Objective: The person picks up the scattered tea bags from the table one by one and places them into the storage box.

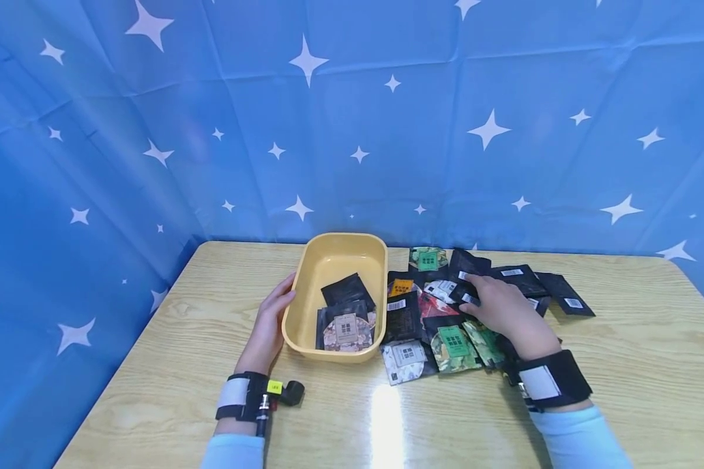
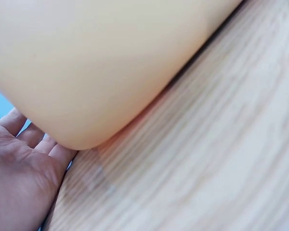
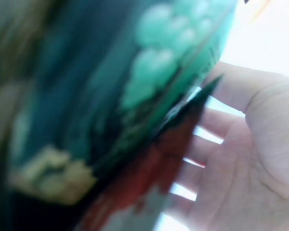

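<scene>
My left hand [image 1: 270, 312] lies against the left side of a yellow plastic bin [image 1: 298, 286]. In the left wrist view, its extended fingers [image 2: 33, 137] reach along the bin's lower corner. Inside the bin sit several flat packets, including a black one [image 1: 349, 291] and one with a floral picture [image 1: 347, 332]. Over the pile to the right is my right hand [image 1: 507, 312], thumb and forefinger spread at a black packet [image 1: 465, 295] with a white label. Blurred packets with a green fruit print [image 3: 159, 62] and a red print [image 3: 144, 178] stand close before its palm.
More packets overlap right of the bin: green-labelled ones [image 1: 454, 345], a white-labelled one [image 1: 407, 359], an orange-labelled one [image 1: 403, 286], and black ones farther right [image 1: 566, 294]. The wooden table [image 1: 176, 391] ends at a blue star-patterned curtain [image 1: 352, 117].
</scene>
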The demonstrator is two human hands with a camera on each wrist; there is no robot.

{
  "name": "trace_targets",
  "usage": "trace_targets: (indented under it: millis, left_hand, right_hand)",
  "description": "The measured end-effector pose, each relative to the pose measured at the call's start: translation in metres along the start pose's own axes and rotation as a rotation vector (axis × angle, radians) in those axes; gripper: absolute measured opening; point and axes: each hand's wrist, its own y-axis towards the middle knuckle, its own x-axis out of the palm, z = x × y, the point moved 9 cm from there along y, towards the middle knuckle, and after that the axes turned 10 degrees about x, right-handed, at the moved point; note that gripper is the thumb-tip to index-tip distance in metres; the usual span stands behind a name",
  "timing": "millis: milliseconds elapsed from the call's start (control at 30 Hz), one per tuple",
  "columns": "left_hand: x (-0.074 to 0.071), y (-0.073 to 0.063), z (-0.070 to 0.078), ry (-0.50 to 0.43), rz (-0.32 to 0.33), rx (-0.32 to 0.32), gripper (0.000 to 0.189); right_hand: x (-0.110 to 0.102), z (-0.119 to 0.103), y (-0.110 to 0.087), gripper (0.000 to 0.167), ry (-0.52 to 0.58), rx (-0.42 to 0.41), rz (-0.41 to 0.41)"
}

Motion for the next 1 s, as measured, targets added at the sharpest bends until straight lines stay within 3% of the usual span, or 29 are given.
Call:
trace_targets:
  millis: [267,533,733,933,1000]
  left_hand:
    - [0.001,-0.001,0.000,0.016,-0.018,0.005,0.053]
    - [0.001,0.000,0.001,0.001,-0.015,0.003,0.053]
    - [0.001,0.002,0.001,-0.007,-0.012,0.011,0.053]
    - [0.001,0.001,0.001,-0.021,-0.007,0.017,0.053]
    - [0.001,0.001,0.001,-0.013,-0.011,0.016,0.053]
  right_hand:
    - [-0.010,-0.003,0.002,0.043,0.029,0.029,0.022]
    - [-0.010,-0.006,0.000,0.039,0.002,0.029,0.025]
    - [-0.015,-0.011,-0.002,0.015,-0.043,0.015,0.075]
    - [-0.031,-0.012,-0.011,0.032,-0.036,0.029,0.184]
    - [-0.039,-0.014,-0.014,0.028,-0.016,0.034,0.227]
